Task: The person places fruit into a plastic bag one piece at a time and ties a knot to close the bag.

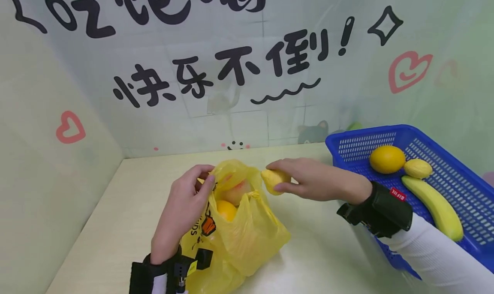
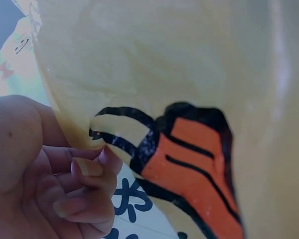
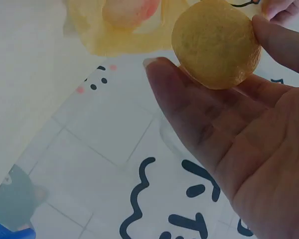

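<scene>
A yellow plastic bag [image 1: 251, 238] stands on the table with its mouth open upward. Its rim is pinched by my left hand [image 1: 189, 199] on the left side; the left wrist view shows the thumb and fingers [image 2: 89, 194] at the bag's edge beside an orange-and-black print. Inside the bag are a peach [image 1: 236, 193] and an orange [image 1: 226, 210]; anything lower is hidden. My right hand [image 1: 308, 179] holds a lemon [image 1: 272, 181] between thumb and fingers, just right of the bag's mouth. In the right wrist view the lemon [image 3: 217, 45] appears end-on.
A blue plastic basket [image 1: 359, 142] stands at the right, beneath and beside my right forearm. In it lie an orange [image 1: 387, 159], another lemon [image 1: 418, 168] and a banana [image 1: 434, 206]. A printed backdrop [image 1: 216, 127] rises behind the table [image 1: 127, 199].
</scene>
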A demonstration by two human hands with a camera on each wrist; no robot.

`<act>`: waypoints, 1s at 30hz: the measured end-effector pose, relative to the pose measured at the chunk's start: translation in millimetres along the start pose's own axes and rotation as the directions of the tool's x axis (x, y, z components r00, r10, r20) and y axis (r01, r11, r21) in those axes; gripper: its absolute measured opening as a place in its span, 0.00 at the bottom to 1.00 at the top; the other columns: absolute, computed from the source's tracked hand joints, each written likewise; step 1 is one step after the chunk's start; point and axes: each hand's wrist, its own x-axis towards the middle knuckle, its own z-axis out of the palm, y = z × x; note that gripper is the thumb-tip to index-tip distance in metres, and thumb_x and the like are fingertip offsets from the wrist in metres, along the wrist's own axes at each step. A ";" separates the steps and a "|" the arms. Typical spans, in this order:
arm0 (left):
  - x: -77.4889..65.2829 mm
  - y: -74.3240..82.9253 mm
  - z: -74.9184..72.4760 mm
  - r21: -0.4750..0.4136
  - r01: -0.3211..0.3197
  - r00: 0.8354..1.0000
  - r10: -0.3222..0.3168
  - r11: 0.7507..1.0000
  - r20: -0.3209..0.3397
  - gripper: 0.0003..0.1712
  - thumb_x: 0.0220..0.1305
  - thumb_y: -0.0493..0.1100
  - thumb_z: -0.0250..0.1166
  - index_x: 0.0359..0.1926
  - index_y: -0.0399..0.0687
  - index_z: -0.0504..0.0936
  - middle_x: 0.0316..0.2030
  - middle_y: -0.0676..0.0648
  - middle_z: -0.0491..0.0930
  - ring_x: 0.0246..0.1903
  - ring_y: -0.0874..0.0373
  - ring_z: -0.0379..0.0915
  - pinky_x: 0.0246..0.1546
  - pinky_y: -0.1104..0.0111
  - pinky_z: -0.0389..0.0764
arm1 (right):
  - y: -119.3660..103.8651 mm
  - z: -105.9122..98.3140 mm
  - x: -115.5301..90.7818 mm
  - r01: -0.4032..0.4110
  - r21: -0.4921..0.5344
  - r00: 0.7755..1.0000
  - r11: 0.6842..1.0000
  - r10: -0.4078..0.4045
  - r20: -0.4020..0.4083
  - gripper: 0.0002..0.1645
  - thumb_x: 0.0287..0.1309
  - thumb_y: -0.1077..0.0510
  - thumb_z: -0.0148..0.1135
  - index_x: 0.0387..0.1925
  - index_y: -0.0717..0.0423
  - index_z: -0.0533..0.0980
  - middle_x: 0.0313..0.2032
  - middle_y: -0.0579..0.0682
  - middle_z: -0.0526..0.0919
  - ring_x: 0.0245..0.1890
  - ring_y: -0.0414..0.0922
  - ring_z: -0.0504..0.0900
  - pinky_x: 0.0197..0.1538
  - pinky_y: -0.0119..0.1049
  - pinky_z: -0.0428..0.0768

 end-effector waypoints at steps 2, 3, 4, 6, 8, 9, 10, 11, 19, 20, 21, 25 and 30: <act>-0.3 -0.1 0.4 0.001 0.002 1.000 -0.002 1.000 0.000 0.17 0.73 0.42 0.57 0.58 0.41 0.76 0.43 0.44 0.81 0.32 0.57 0.74 0.35 0.74 0.78 | -4.3 3.7 3.2 0.029 0.008 0.999 1.000 -0.029 0.028 0.33 0.69 0.43 0.54 0.68 0.56 0.67 0.55 0.47 0.80 0.43 0.38 0.78 0.52 0.36 0.81; -0.4 0.0 0.5 0.001 0.003 1.000 -0.003 1.000 0.000 0.17 0.73 0.42 0.57 0.58 0.41 0.76 0.43 0.44 0.81 0.32 0.57 0.74 0.35 0.74 0.78 | -6.4 5.0 4.6 0.039 0.021 0.998 0.999 -0.040 0.044 0.33 0.69 0.43 0.54 0.68 0.55 0.67 0.54 0.46 0.80 0.42 0.37 0.78 0.51 0.34 0.81; -0.6 0.0 0.5 0.001 0.004 1.000 -0.004 1.000 -0.001 0.17 0.73 0.42 0.57 0.58 0.42 0.76 0.43 0.44 0.81 0.32 0.57 0.74 0.35 0.74 0.78 | -8.4 6.3 6.0 0.048 0.036 0.997 0.998 -0.050 0.056 0.32 0.69 0.43 0.55 0.68 0.55 0.67 0.53 0.45 0.80 0.41 0.37 0.78 0.49 0.33 0.80; -0.5 -0.2 0.8 0.005 0.002 1.000 -0.002 1.000 -0.002 0.17 0.73 0.42 0.57 0.58 0.42 0.76 0.43 0.44 0.81 0.32 0.57 0.74 0.35 0.74 0.78 | -11.6 8.8 8.7 0.066 0.062 0.995 0.996 -0.070 0.073 0.32 0.69 0.43 0.55 0.67 0.54 0.68 0.50 0.44 0.81 0.39 0.36 0.77 0.47 0.31 0.79; -0.3 -0.3 1.2 0.008 -0.001 1.000 0.001 1.000 -0.003 0.17 0.73 0.42 0.57 0.58 0.42 0.77 0.43 0.44 0.82 0.32 0.57 0.74 0.35 0.73 0.79 | -13.3 11.6 11.3 0.079 0.085 0.993 0.993 -0.086 0.084 0.32 0.69 0.43 0.55 0.67 0.54 0.68 0.50 0.43 0.81 0.39 0.36 0.77 0.47 0.30 0.79; -0.1 -0.3 1.4 0.009 -0.003 1.000 0.003 1.000 -0.003 0.17 0.73 0.42 0.57 0.58 0.42 0.77 0.43 0.44 0.82 0.32 0.57 0.74 0.35 0.73 0.79 | -14.5 13.0 12.5 0.084 0.098 0.992 0.992 -0.093 0.090 0.32 0.69 0.43 0.55 0.68 0.53 0.68 0.51 0.43 0.81 0.39 0.36 0.77 0.47 0.30 0.79; 0.0 -0.3 1.7 0.011 -0.005 1.000 0.005 1.000 -0.004 0.17 0.73 0.42 0.57 0.58 0.41 0.77 0.44 0.44 0.82 0.32 0.57 0.75 0.35 0.73 0.79 | -15.3 14.6 13.7 0.094 0.104 0.990 0.990 -0.104 0.092 0.32 0.69 0.43 0.55 0.68 0.53 0.68 0.52 0.44 0.81 0.40 0.36 0.77 0.48 0.30 0.79; 0.1 -0.3 1.9 0.012 -0.005 1.000 0.005 1.000 -0.005 0.17 0.73 0.42 0.57 0.58 0.41 0.77 0.44 0.44 0.82 0.33 0.57 0.75 0.35 0.73 0.79 | -16.3 16.2 15.0 0.106 0.109 0.989 0.988 -0.116 0.092 0.32 0.69 0.43 0.55 0.68 0.53 0.68 0.54 0.44 0.80 0.41 0.36 0.77 0.49 0.31 0.79; -0.3 -0.2 1.4 -0.001 0.004 1.000 -0.004 1.000 -0.008 0.16 0.73 0.42 0.57 0.58 0.42 0.77 0.43 0.44 0.81 0.30 0.57 0.74 0.34 0.74 0.78 | -29.2 25.7 23.4 0.187 0.152 0.972 0.971 -0.205 0.118 0.30 0.69 0.46 0.57 0.68 0.48 0.67 0.64 0.45 0.75 0.52 0.40 0.76 0.54 0.34 0.79; -0.4 -0.3 1.3 -0.004 0.004 1.000 -0.004 1.000 -0.007 0.16 0.73 0.42 0.57 0.57 0.42 0.77 0.42 0.44 0.81 0.30 0.57 0.74 0.33 0.74 0.78 | -30.9 27.3 25.0 0.192 0.161 0.969 0.968 -0.213 0.124 0.30 0.68 0.46 0.57 0.69 0.47 0.67 0.65 0.45 0.74 0.55 0.40 0.76 0.57 0.35 0.78; -0.3 -0.4 1.3 -0.006 0.004 1.000 -0.004 1.000 -0.006 0.16 0.73 0.42 0.57 0.57 0.42 0.77 0.42 0.44 0.81 0.30 0.57 0.74 0.33 0.74 0.78 | -32.5 29.0 26.6 0.197 0.167 0.967 0.966 -0.219 0.128 0.30 0.68 0.47 0.58 0.69 0.47 0.67 0.65 0.44 0.74 0.55 0.40 0.76 0.58 0.35 0.78; -0.1 -0.4 1.1 -0.015 0.009 1.000 -0.009 1.000 0.000 0.16 0.73 0.42 0.57 0.57 0.43 0.77 0.42 0.45 0.82 0.29 0.58 0.73 0.32 0.74 0.78 | -39.6 36.2 33.7 0.204 0.159 0.966 0.966 -0.225 0.129 0.30 0.68 0.50 0.58 0.69 0.50 0.66 0.65 0.44 0.74 0.54 0.40 0.76 0.62 0.35 0.76; 0.2 -0.2 0.7 -0.017 0.009 1.000 -0.009 1.000 0.000 0.16 0.73 0.42 0.57 0.57 0.42 0.77 0.42 0.45 0.82 0.30 0.57 0.74 0.33 0.74 0.79 | -46.5 44.5 43.6 0.228 0.091 0.966 0.969 -0.237 0.103 0.25 0.68 0.55 0.57 0.65 0.53 0.69 0.59 0.45 0.78 0.51 0.41 0.75 0.60 0.34 0.75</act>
